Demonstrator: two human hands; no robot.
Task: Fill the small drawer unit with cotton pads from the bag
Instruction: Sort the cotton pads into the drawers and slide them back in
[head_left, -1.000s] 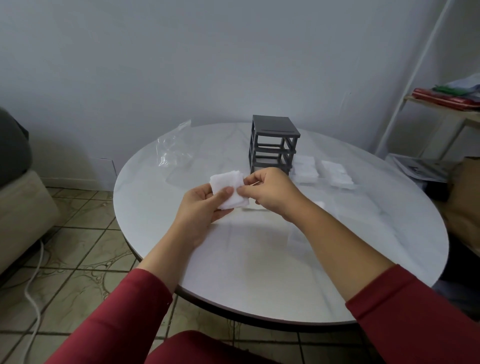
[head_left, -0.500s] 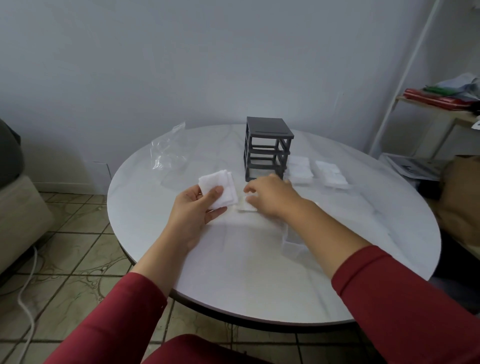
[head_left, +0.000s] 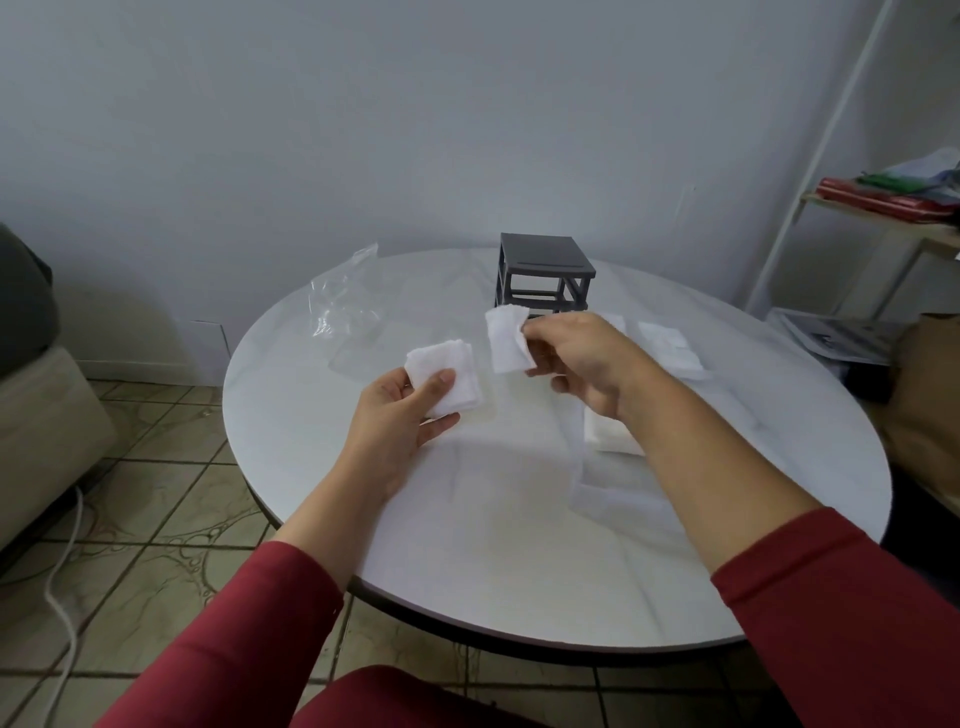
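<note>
Over the round white bench (head_left: 467, 519), the left hand (head_left: 400, 415) grips a small stack of white square cotton pads (head_left: 447, 376); the right hand (head_left: 576, 364) pinches another white pad (head_left: 506, 338) just before the far dark grey empty drawer frame (head_left: 543, 275). A loose pinch could drop pads.

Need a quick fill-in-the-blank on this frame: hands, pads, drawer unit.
The left hand holds a stack of white cotton ____. The right hand pinches a single white cotton pad in front of the dark ____ plastic drawer frame. The clear plastic bag lies on the ____ white table.

Missing: pads; grey; round
</note>
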